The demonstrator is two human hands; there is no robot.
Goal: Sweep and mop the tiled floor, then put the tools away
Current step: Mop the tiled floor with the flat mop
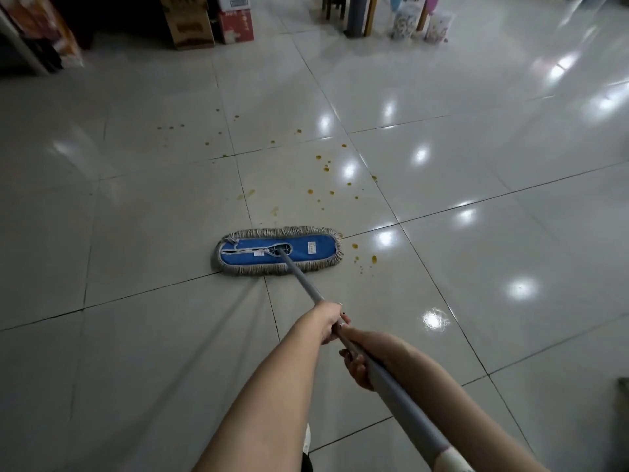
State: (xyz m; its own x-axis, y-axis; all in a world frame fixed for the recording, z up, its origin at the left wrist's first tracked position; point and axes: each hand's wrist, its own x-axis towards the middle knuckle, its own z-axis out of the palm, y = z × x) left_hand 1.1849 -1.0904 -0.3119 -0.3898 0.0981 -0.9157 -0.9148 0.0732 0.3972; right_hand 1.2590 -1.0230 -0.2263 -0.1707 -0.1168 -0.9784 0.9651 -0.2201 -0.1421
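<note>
**While both hands grip the pole, the mop lies flat beside the spill**

Where the left hand [332, 321] wraps the grey pole [303, 281] from above, its fingers are curled tight round it. The right hand [355, 364] holds the same pole just behind it, from beneath, with fingers curled up around it. The two hands almost touch.

The pole runs from the lower right, close to the camera, up and to the left, and meets the mop head [306, 249] at its middle. The mop head lies flat on the tiled floor [136, 335]. It is blue on top with a pale fringe all round, and its long side runs left to right, across the pole.

Yellow drops [326, 168] are scattered on the tiles beyond the mop head and just beside its right end.

Well apart, at the far edge of the floor, stand cardboard boxes [235, 27]; what they hold cannot be told. To their right are a grey post [355, 15] and two patterned bags [403, 22], whose contents cannot be made out either.
</note>
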